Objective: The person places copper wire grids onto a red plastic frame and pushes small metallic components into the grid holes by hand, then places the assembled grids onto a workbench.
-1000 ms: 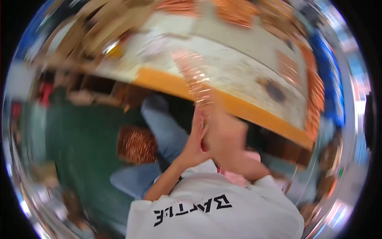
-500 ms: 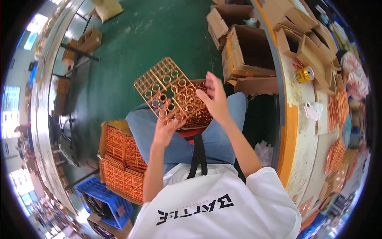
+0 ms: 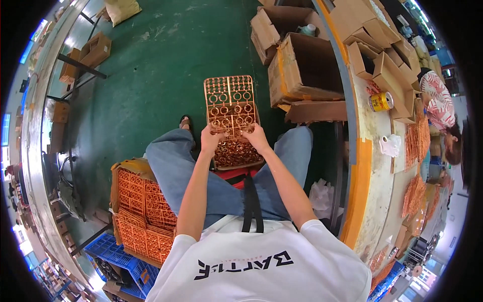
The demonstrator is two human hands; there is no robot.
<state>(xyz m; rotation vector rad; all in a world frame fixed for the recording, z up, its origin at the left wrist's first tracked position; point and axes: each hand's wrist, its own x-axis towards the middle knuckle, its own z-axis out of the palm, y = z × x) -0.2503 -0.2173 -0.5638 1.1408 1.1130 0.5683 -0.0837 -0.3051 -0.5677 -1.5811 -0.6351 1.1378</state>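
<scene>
Two hands grip one orange moulded frame of rings (image 3: 229, 103) by its lower edge at mid-frame: the left hand (image 3: 210, 139) and right hand (image 3: 255, 137) are both closed on it, above a stack of like frames (image 3: 237, 153) on the lap. It looks light, thin, springy and snappable, so holding near the rim seems best. Compared with half a second ago, the frame now stands squarer and farther up the picture. A box of frames (image 3: 143, 211) sits lower left.
</scene>
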